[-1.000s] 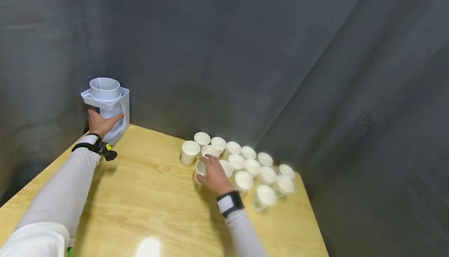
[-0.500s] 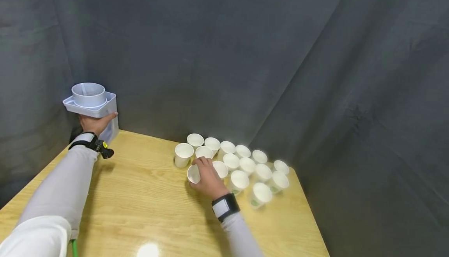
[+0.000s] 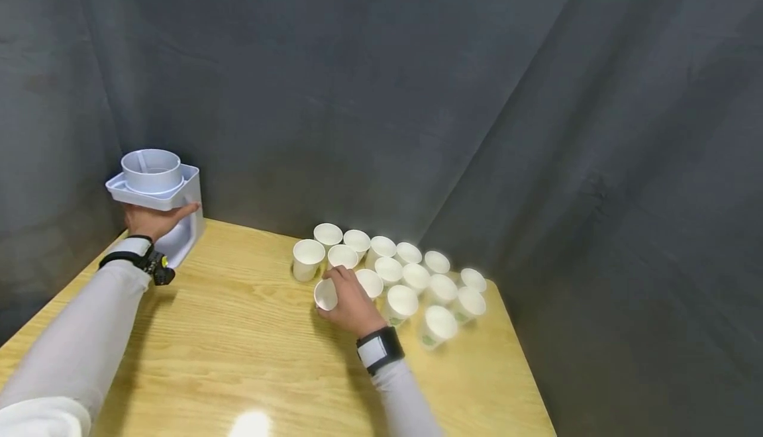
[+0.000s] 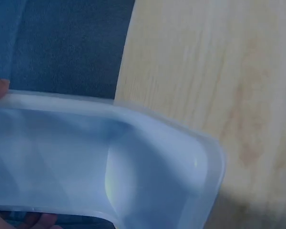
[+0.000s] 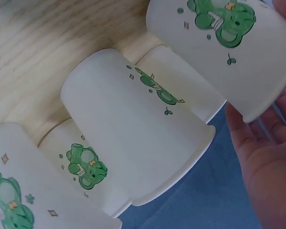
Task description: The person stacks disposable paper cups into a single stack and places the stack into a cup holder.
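Note:
At the table's far left corner, a pale bluish-white plastic stand [image 3: 193, 192] has a round collar on top of a square ledge. My left hand [image 3: 149, 222] grips its upright just below the ledge. The left wrist view shows the stand's hollow lower part [image 4: 152, 167], with fingertips on both of its sides. Whether its base touches the table cannot be told. My right hand [image 3: 353, 304] grips a white paper cup [image 3: 325, 294] at the front left of a cup group. In the right wrist view, this cup [image 5: 219, 52] shows a green bear print, and fingers lie behind it.
Several more white paper cups [image 3: 401, 301] stand upright in close rows, right of and behind the gripped one. The wooden table [image 3: 238, 331] meets a dark grey curtain [image 3: 310, 93] at the back and right. A bright reflection lies near the front.
My left hand has moved up the stand's upright to just under the ledge. My right fingers have closed in around the front-left cup. The head view has shifted slightly.

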Tool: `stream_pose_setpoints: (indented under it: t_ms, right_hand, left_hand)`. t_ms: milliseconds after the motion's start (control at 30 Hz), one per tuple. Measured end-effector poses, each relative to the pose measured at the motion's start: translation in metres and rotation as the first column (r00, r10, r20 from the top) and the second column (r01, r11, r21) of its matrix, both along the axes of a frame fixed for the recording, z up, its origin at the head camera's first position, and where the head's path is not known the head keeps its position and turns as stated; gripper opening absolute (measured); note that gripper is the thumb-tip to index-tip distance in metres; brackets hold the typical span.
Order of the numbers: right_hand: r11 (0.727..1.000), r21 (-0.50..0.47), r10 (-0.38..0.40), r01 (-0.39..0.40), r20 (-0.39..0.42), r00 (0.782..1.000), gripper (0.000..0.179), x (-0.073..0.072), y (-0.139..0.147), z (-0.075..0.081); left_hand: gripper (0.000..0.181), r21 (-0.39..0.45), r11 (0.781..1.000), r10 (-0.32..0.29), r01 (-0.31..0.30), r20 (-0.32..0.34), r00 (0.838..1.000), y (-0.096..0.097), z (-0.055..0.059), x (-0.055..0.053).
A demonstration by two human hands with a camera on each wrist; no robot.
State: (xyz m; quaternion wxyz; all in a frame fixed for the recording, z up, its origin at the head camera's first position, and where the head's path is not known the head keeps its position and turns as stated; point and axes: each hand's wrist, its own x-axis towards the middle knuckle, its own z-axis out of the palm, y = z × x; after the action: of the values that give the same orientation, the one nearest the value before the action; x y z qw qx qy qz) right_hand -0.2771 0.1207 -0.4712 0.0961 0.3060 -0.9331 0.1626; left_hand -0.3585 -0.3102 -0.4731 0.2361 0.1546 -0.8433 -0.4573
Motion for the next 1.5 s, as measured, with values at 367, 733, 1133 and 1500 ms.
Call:
stream_pose_setpoints:
  t_ms: [367,733,1133,1500]
  right_hand:
    - [0.996,-0.087,0.004,-0.001,0.036,0.999,0.063,-0.001,-0.014,-0.003]
    - [0.99,-0.139,0.031,-0.028,0.02,0.999,0.062,-0.002,-0.029,-0.007]
    - [0.987,-0.162,0.025,-0.02,0.031,0.999,0.06,0.007,-0.033,-0.011]
    - [0.984,-0.179,0.039,-0.02,0.102,0.994,0.06,0.027,-0.039,-0.011]
  left_hand:
    - [0.116,-0.097,0.994,-0.047,0.04,-0.063,0.997,0.003,0.006,0.021]
    - [0.108,-0.139,0.989,-0.066,0.044,-0.155,0.986,0.019,0.001,0.043]
    - [0.103,-0.176,0.984,-0.068,0.012,-0.314,0.947,0.064,-0.004,0.078]
    - [0.094,-0.235,0.972,-0.127,0.011,-0.485,0.865,0.09,-0.009,0.108]
